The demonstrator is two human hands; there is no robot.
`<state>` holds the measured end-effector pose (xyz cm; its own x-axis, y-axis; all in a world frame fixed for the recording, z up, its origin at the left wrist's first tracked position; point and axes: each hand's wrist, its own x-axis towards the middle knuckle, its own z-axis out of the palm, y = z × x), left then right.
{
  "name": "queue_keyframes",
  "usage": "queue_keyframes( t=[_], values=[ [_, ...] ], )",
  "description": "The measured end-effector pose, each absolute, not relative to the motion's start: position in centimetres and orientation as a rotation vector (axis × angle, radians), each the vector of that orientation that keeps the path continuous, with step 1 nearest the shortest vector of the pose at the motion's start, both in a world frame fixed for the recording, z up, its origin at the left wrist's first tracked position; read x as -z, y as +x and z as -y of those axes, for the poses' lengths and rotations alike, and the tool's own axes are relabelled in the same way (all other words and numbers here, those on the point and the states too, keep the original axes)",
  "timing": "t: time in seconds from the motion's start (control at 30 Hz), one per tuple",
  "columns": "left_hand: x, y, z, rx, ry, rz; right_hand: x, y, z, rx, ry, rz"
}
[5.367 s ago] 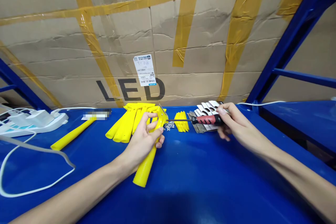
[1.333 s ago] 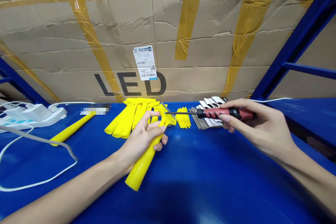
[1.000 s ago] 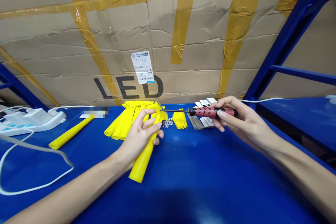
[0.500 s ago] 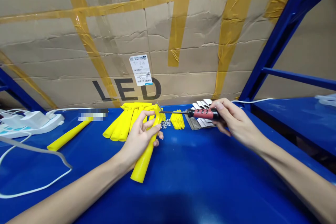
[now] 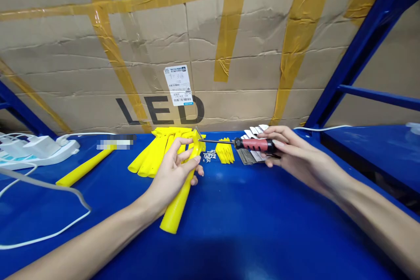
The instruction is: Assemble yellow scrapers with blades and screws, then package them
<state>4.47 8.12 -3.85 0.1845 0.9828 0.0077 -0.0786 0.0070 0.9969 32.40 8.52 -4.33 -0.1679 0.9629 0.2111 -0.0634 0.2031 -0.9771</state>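
My left hand (image 5: 175, 168) is wrapped around a yellow plastic handle (image 5: 177, 210), tilted with its round end toward me. A thin metal edge sticks up at the handle's far end. My right hand (image 5: 292, 148) grips the back of a screwdriver (image 5: 254, 144) with a red and black grip, held level. Its shaft points left and the tip meets the head of the yellow handle; the exact contact is too small to see. Behind my left hand lies a pile of similar yellow handles (image 5: 147, 157). Small screws (image 5: 209, 156) and small yellow plates (image 5: 225, 152) lie right of it.
Grey and white flat pieces (image 5: 247, 156) lie beneath the screwdriver. A finished-looking yellow tool (image 5: 85, 167) rests at left, near a white power strip (image 5: 62, 152) and loose cable (image 5: 82, 203). Behind the blue table (image 5: 229, 223) stands a taped cardboard box (image 5: 154, 61), with blue posts (image 5: 348, 52) beside it.
My right hand's fingers have shifted their hold on the back of the screwdriver, and the wrist has turned. The tip stays at the handle's head. The view has moved slightly.
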Motion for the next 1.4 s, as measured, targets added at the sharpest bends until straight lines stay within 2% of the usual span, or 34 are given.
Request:
queue_keyframes(
  t=[0.07,0.2,0.37,0.53,0.7,0.87,1.03,1.2,1.4],
  values=[
    [3.89,4.45,-8.16,-1.114,1.228,-1.013,4.13,32.31,-8.38,-1.204,-0.88,1.383],
    [3.87,4.68,-8.0,-1.066,1.241,-1.03,4.03,32.18,-8.38,-0.972,-1.089,1.393],
    [3.26,4.87,-7.98,-1.126,1.222,-1.028,3.6,32.32,-8.18,-1.106,-0.91,1.438],
    [3.38,4.96,-8.17,-1.107,1.229,-1.01,3.86,32.31,-8.25,-0.911,-1.088,1.488],
    [3.58,4.79,-8.23,-1.113,1.214,-1.036,3.76,32.45,-8.07,-1.099,-0.913,1.511],
    [3.54,4.74,-8.3,-1.118,1.219,-1.023,4.06,32.32,-8.19,-0.926,-1.106,1.514],
    [3.31,4.71,-8.16,-1.107,1.236,-1.046,3.95,32.23,-8.18,-1.08,-0.917,1.496],
    [3.38,4.96,-7.78,-1.069,1.231,-1.042,3.81,32.25,-8.35,-0.89,-1.15,1.411],
    [3.81,4.8,-8.06,-1.109,1.22,-1.046,3.67,32.32,-8.07,-1.076,-0.933,1.489]
  ],
)
